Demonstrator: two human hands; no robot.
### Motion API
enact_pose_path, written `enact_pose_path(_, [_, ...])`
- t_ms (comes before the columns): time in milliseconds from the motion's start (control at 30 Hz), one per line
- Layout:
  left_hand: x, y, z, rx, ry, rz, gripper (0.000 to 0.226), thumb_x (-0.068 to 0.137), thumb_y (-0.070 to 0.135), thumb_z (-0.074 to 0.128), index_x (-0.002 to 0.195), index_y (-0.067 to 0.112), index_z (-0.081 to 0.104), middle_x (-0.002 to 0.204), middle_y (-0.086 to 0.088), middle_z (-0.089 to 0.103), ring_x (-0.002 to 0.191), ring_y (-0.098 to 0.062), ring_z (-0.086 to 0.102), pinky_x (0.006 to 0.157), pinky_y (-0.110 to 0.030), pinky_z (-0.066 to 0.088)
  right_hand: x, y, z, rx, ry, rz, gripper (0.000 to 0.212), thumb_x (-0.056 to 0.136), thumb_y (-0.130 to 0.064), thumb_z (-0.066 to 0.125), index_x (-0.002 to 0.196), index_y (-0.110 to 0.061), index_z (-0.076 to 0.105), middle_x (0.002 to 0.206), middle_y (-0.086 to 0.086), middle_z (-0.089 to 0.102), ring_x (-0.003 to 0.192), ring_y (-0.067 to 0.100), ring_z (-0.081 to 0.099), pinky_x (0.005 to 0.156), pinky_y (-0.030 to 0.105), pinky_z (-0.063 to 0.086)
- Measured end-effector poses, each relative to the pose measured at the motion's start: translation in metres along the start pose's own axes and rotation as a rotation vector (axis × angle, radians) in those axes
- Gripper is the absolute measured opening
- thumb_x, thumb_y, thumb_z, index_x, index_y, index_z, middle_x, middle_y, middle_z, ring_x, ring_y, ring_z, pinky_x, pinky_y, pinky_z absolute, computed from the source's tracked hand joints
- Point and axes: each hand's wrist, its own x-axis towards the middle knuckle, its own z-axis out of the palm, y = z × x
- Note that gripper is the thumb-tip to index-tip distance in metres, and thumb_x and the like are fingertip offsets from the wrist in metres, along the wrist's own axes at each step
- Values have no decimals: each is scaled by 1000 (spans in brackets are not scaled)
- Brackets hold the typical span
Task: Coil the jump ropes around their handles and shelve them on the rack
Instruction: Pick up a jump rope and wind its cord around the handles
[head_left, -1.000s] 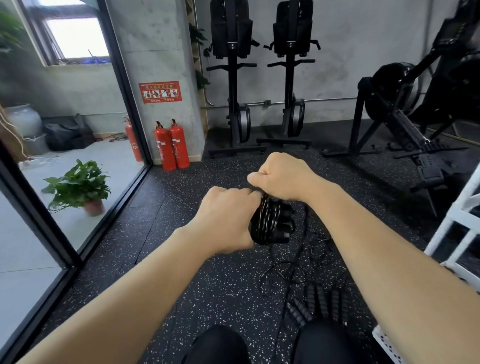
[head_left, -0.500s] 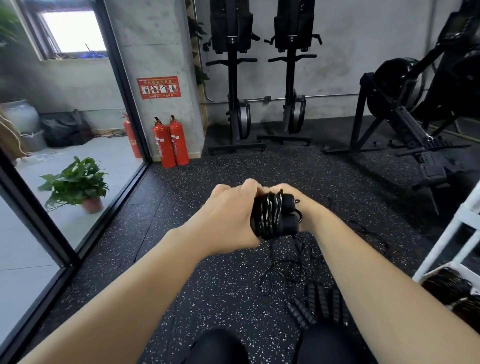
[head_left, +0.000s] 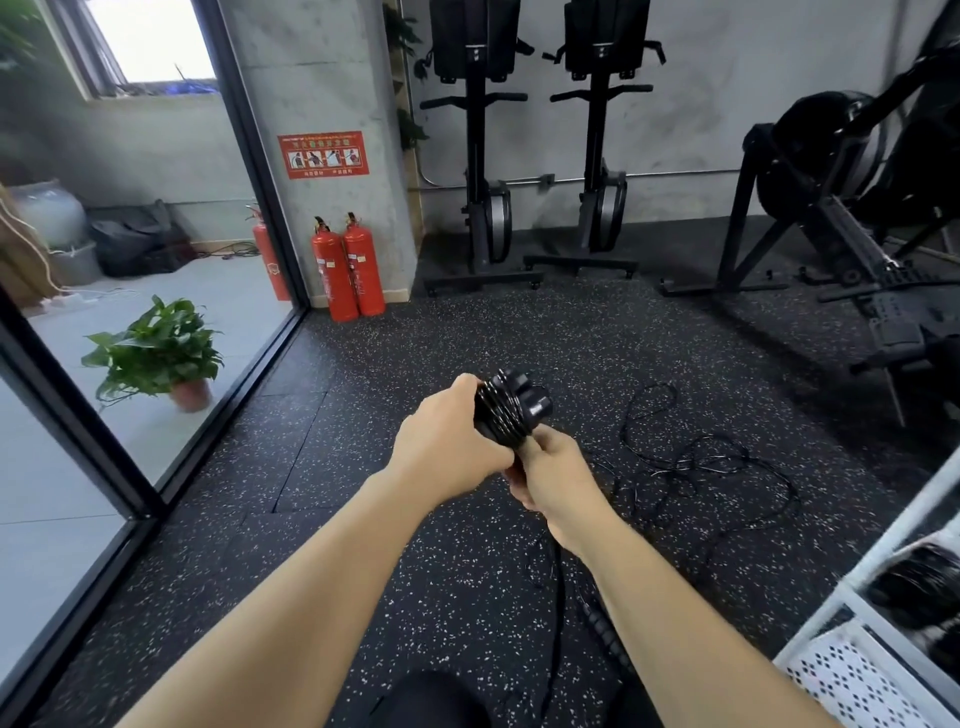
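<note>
Head view, left hand: the left hand (head_left: 451, 441) grips the coiled jump rope (head_left: 511, 410) from its left side, fingers curled round the wound strands and knuckles facing the camera.
Head view, right hand: the right hand (head_left: 551, 480) is closed round the near, lower end of the same bundle, seen from the back. How its fingertips lie underneath is hidden.
Rope against the grip: the black handles, wrapped in glossy cord, lie between the two hands. The far handle ends stick out up and to the right, past the left knuckles. The near end is buried in the right hand. The bundle tilts away from the person, above the floor.
Hands together: they touch at the bundle's near end, left above and right below.
Loose ropes: a tangle of thin black cord (head_left: 696, 462) lies on the speckled floor (head_left: 322, 493) just right of the hands. A ribbed handle (head_left: 605, 631) lies under the right forearm.
Rack: the white rack (head_left: 852, 680) stands at the lower right edge, with dark coils (head_left: 914, 587) on a shelf above its perforated panel.
Further off: two red fire extinguishers (head_left: 349, 270) stand against the pillar, a potted plant (head_left: 156, 353) behind the glass on the left, and black exercise machines (head_left: 485, 156) by the far wall.
</note>
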Motion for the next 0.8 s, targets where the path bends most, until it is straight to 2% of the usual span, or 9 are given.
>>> enact_pose_path(200, [17,-13,20,27,35,-96,50,72,32,77,108,19,44,96,1,59,88,-26,61,82,-43,52,6,7,-3,-14,-26,-96,27,86,3,45,64,-12,52,48,-3,44,45,10,33,40,17,24])
enact_pose_path(267, [22,-15,27,18,41,-102,51,74,34,77,109,18,43,97,1,58,91,-27,61,83,-43,51,10,7,-5,24,-58,-87,26,89,-8,53,64,-14,54,50,-4,44,45,10,33,40,18,24])
enact_pose_path(367, [28,-18,37,10,42,-101,43,77,31,72,105,18,42,85,5,53,86,-27,61,74,-38,48,21,11,-8,-32,-25,-111,32,89,-31,67,62,-17,53,49,-8,44,43,6,33,41,17,25])
enact_pose_path(500, [38,-23,45,-70,-3,-110,46,72,31,73,106,24,43,84,8,55,83,-24,62,69,-37,50,35,21,-12,-120,36,-178,37,86,-35,69,57,-19,53,44,-13,45,42,3,34,45,18,27])
enact_pose_path(567, [41,-25,49,-92,-39,-82,55,69,33,73,115,28,43,88,12,56,89,-22,63,78,-39,52,42,26,-15,-99,54,-187,35,86,-33,69,58,-18,56,46,-12,49,45,3,38,47,19,30])
enact_pose_path(633, [43,-31,53,-60,-55,-59,71,69,38,74,130,32,38,101,14,54,102,-20,60,93,-42,49,50,29,-17,-43,65,-168,30,87,-33,68,61,-17,63,55,-9,59,53,6,48,53,23,37])
enact_pose_path(667, [45,-35,56,-51,-60,-73,76,68,40,74,134,33,36,107,14,54,105,-19,58,95,-41,47,54,30,-19,-18,71,-154,29,87,-34,67,64,-17,67,59,-8,63,58,7,52,57,25,41])
enact_pose_path(733, [47,-42,62,-39,-62,-137,65,68,43,72,125,31,42,110,14,59,99,-16,59,83,-35,49,62,32,-23,-11,83,-142,27,89,-34,65,68,-17,67,58,-11,63,55,2,52,57,19,40])
enact_pose_path(800, [45,-45,67,23,-43,-178,42,70,44,69,102,28,47,96,12,61,84,-13,58,66,-30,45,65,35,-25,-29,71,-127,29,92,-33,61,68,-17,63,49,-13,53,44,-1,42,46,12,32])
